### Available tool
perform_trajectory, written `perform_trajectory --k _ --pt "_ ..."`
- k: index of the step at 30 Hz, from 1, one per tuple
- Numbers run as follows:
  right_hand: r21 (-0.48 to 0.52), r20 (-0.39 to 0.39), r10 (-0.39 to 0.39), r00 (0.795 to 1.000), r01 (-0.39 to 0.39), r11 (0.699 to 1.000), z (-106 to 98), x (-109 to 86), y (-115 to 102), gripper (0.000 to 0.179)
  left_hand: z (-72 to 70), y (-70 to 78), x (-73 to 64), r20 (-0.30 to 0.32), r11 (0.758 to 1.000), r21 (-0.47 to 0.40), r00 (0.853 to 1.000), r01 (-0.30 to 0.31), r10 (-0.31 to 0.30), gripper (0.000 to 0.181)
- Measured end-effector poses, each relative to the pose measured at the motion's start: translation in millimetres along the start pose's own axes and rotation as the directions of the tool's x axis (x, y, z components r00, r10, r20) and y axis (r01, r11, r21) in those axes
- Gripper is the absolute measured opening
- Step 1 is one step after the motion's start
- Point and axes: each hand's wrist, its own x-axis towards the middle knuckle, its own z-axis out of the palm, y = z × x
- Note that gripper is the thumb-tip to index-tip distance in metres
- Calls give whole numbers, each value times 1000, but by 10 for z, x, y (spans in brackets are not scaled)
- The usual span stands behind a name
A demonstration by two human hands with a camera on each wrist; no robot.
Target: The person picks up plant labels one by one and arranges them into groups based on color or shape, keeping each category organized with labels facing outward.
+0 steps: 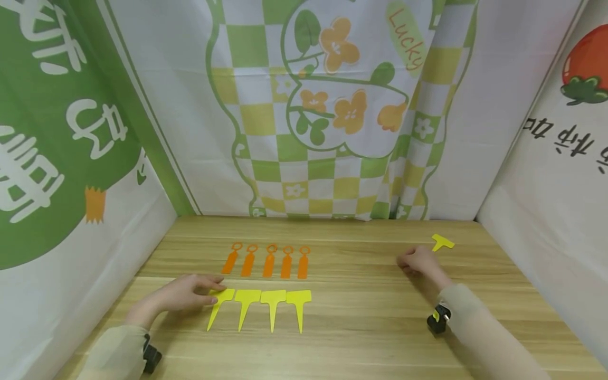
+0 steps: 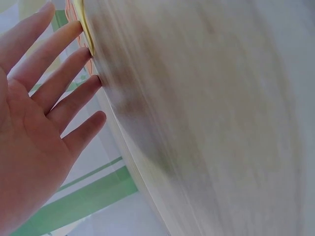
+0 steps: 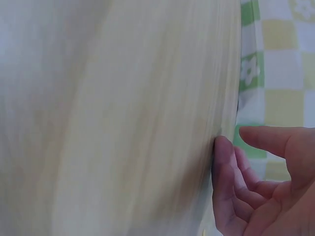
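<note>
At the left, my left hand [image 1: 182, 293] reaches over the table with its fingers extended. Its fingertips are at the leftmost yellow T-shaped plant label [image 1: 216, 306]; the left wrist view has the fingers spread, right by the yellow edge [image 2: 87, 27]. Three more T-shaped labels [image 1: 273, 301] continue that row, points toward me. My right hand [image 1: 418, 260] is low over the table at the right, fingers loosely bent. Between its thumb [image 3: 266, 139] and forefinger there is a gap, with nothing held. Just beyond it lies a single yellow T-shaped label [image 1: 442, 242], partly covered by the hand.
Behind the yellow row, several orange ring-topped tags [image 1: 269, 264] lie side by side on the wood-grain table [image 1: 351, 327]. A checked curtain [image 1: 332, 174] hangs along the table's back edge. Printed cloths stand at the left [image 1: 109, 253] and right [image 1: 537, 195].
</note>
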Motion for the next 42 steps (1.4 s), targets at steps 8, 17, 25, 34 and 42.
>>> perform_trajectory --k 8,17,25,34,42 --pt "19 -62 28 998 -26 999 -215 59 200 23 10 -2 -16 11 1000 -19 1000 3 -2 46" --pt "-69 -206 131 970 -148 987 -437 79 348 20 7 3 -6 7 1000 -10 1000 12 -12 45" --pt "5 -189 201 961 -204 979 -517 106 405 27 -3 0 -8 -6 1000 -4 1000 10 -10 44" --pt "-58 -202 226 953 -242 969 -562 114 418 33 8 -13 -13 -6 1000 4 1000 0 0 44" --pt "-183 -219 185 958 -227 956 -578 107 395 43 9 -17 -6 0 1000 -4 1000 18 -18 42"
